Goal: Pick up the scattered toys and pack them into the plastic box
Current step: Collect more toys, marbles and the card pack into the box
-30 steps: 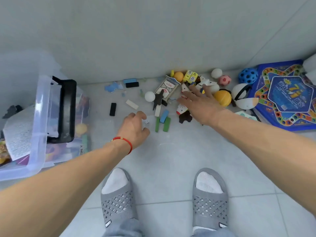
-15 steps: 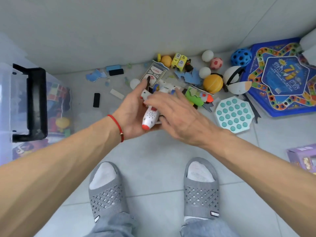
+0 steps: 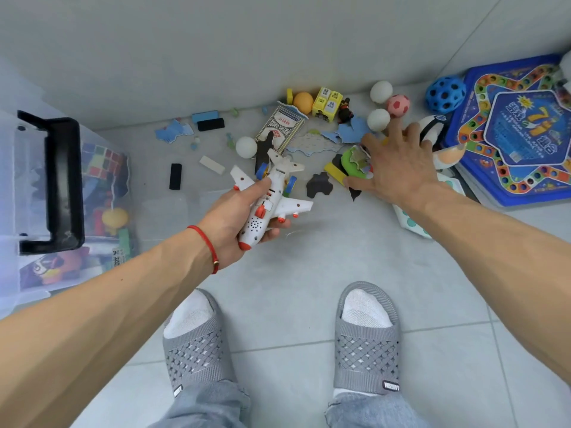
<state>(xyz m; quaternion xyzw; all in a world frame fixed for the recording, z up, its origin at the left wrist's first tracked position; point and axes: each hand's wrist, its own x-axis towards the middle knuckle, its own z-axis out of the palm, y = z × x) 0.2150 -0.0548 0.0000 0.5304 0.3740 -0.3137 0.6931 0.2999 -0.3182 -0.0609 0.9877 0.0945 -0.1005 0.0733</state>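
Currently a white toy airplane (image 3: pixel 272 196) is gripped in the left hand (image 3: pixel 238 217) above the floor, right of the plastic box (image 3: pixel 34 193). Fingers spread, the right hand (image 3: pixel 398 168) is laid over a green toy (image 3: pixel 352 162) among the scattered toys.

Below us we see our two grey mesh slippers (image 3: pixel 366 341) over white socks (image 3: pixel 364 312), at six o'clock, standing on pale grey floor tiles (image 3: pixel 309 273). Blue jean cuffs (image 3: pixel 213 403) show at the bottom edge. A plain grey wall (image 3: pixel 247 41) fills twelve o'clock.
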